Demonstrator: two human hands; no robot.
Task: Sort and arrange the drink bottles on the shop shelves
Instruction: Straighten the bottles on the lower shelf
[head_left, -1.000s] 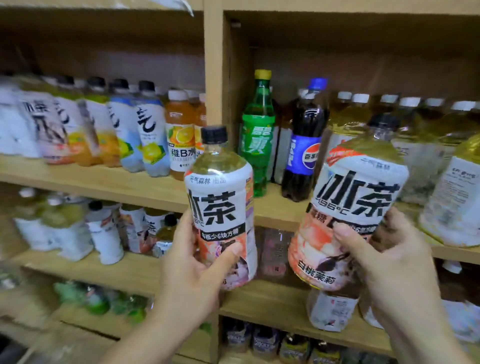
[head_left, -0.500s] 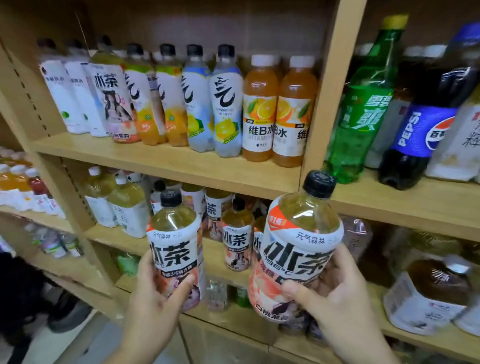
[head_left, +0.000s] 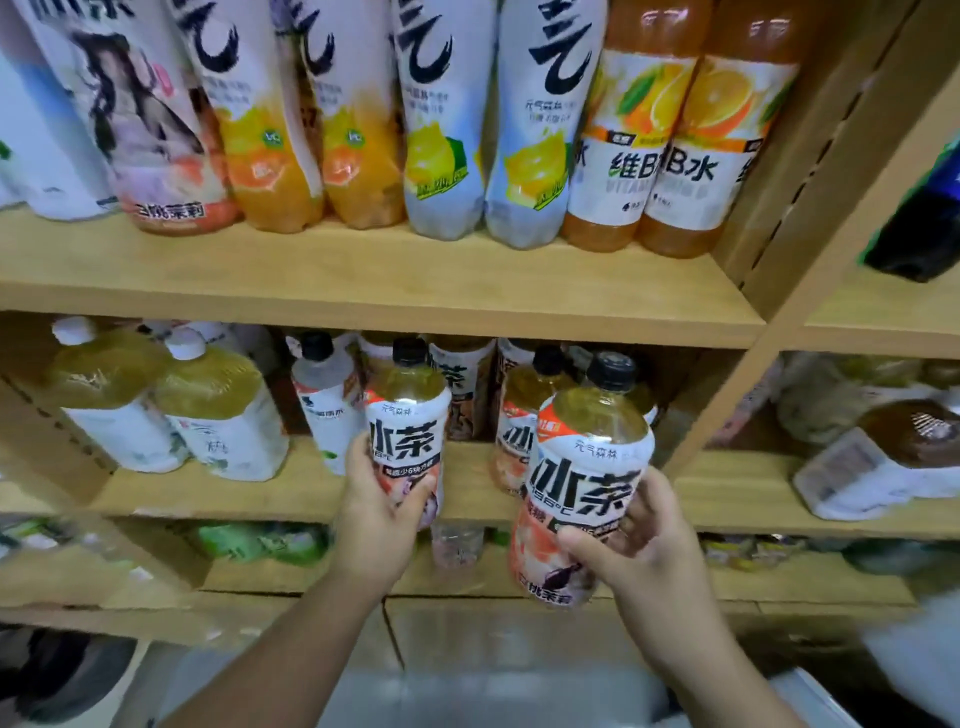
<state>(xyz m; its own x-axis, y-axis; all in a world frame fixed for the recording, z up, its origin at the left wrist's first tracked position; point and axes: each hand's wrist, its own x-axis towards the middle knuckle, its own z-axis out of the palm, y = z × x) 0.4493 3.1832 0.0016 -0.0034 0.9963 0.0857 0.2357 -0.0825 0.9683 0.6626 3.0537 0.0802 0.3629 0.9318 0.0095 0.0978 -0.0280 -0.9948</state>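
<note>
I hold two black-capped iced tea bottles with white and peach labels. My left hand (head_left: 376, 519) grips the smaller iced tea bottle (head_left: 408, 426) upright, at the front edge of the middle shelf (head_left: 291, 493). My right hand (head_left: 644, 540) grips the larger iced tea bottle (head_left: 587, 467), tilted slightly left, in front of the same shelf. Just behind them stand more matching iced tea bottles (head_left: 519, 415) on the middle shelf.
The upper shelf (head_left: 363, 280) carries a row of white-labelled drinks and two orange vitamin drink bottles (head_left: 670, 156). Two white-capped green tea bottles (head_left: 208, 410) stand left on the middle shelf. A wooden upright (head_left: 810, 171) divides the bays. A brown tea bottle (head_left: 893, 457) lies at right.
Both hands have carried their bottles down and left, from the right bay to the front of the middle shelf. The view has dropped and closed in on the shelves.
</note>
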